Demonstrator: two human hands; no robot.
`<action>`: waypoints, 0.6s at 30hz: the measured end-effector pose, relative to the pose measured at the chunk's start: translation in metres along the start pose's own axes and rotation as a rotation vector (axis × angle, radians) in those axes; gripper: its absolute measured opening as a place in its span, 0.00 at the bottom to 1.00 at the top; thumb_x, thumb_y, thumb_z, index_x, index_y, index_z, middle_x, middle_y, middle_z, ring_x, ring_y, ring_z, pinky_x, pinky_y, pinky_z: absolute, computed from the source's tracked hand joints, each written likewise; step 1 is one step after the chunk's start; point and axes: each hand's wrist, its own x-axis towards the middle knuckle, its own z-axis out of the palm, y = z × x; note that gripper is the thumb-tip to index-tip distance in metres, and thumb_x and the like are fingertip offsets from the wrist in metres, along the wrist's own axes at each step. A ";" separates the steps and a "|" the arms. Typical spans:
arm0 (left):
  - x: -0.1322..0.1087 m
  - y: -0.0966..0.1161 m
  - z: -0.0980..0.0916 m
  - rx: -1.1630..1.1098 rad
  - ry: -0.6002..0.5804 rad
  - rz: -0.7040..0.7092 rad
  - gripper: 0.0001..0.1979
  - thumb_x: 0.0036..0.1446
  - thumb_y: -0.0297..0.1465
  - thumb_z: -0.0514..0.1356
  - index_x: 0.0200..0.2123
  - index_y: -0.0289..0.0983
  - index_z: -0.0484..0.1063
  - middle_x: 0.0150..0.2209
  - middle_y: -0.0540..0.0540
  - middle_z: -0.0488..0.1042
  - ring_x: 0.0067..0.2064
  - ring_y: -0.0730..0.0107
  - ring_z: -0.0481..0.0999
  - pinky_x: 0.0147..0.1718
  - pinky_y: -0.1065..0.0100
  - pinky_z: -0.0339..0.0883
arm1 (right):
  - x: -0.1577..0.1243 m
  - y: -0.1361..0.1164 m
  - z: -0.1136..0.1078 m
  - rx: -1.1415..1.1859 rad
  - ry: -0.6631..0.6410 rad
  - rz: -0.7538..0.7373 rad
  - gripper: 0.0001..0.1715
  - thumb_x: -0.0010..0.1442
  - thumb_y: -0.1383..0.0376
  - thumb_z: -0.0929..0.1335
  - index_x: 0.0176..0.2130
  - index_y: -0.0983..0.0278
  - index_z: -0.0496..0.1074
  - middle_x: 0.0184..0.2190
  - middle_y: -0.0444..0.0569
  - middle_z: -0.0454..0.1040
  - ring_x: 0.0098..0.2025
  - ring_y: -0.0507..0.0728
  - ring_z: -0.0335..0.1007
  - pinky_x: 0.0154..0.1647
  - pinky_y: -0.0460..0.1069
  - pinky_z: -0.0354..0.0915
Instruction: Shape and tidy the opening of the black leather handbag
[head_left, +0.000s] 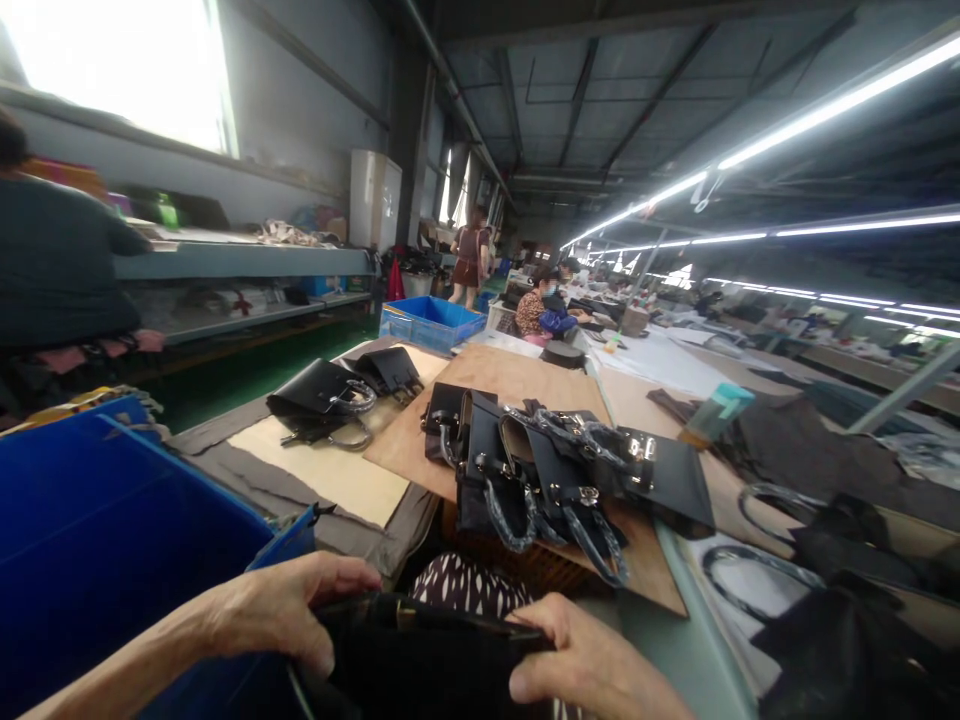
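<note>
A black handbag (pixel 420 660) sits low in front of me, at the bottom edge of the view. My left hand (pixel 289 610) grips its top left edge, fingers curled over the rim. Across from it, my right hand (pixel 592 665) clasps the bag's right side with the thumb along the top. A patterned black-and-white cloth (pixel 469 582) shows just behind the bag. Beyond it, a pile of black handbags with wrapped handles (pixel 555 470) lies on a brown board (pixel 517 375).
A blue plastic crate (pixel 112 540) stands at my left. Two more black bags (pixel 337 395) lie on a pale sheet further left. More bags and handles (pixel 840 560) fill the right side. Another blue crate (pixel 431 322), a teal bottle (pixel 718 408) and seated workers sit farther down the table.
</note>
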 end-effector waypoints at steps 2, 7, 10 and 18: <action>0.000 0.005 0.000 0.047 0.006 0.062 0.29 0.34 0.23 0.61 0.45 0.39 0.65 0.46 0.51 0.71 0.49 0.62 0.67 0.44 0.70 0.61 | 0.001 0.000 0.001 0.018 -0.044 -0.004 0.05 0.43 0.67 0.65 0.21 0.66 0.63 0.19 0.38 0.53 0.23 0.47 0.46 0.21 0.42 0.43; 0.002 0.025 0.010 0.466 0.213 0.141 0.27 0.38 0.29 0.63 0.46 0.40 0.66 0.41 0.51 0.70 0.45 0.63 0.66 0.45 0.69 0.58 | 0.005 -0.002 0.001 0.040 -0.082 0.005 0.04 0.45 0.68 0.65 0.25 0.67 0.66 0.21 0.39 0.56 0.25 0.47 0.48 0.24 0.42 0.46; 0.009 0.033 0.025 0.611 0.304 0.212 0.22 0.41 0.28 0.62 0.44 0.41 0.66 0.45 0.52 0.68 0.47 0.64 0.64 0.46 0.69 0.56 | 0.007 -0.001 0.000 0.020 -0.077 0.019 0.04 0.45 0.68 0.65 0.25 0.67 0.67 0.21 0.39 0.56 0.25 0.48 0.48 0.25 0.42 0.48; 0.019 0.038 0.048 0.678 0.328 0.347 0.06 0.47 0.27 0.59 0.31 0.37 0.65 0.44 0.50 0.67 0.41 0.70 0.67 0.41 0.72 0.59 | 0.009 0.007 -0.003 0.051 -0.087 -0.006 0.05 0.46 0.68 0.65 0.27 0.68 0.68 0.22 0.39 0.57 0.25 0.48 0.49 0.28 0.43 0.51</action>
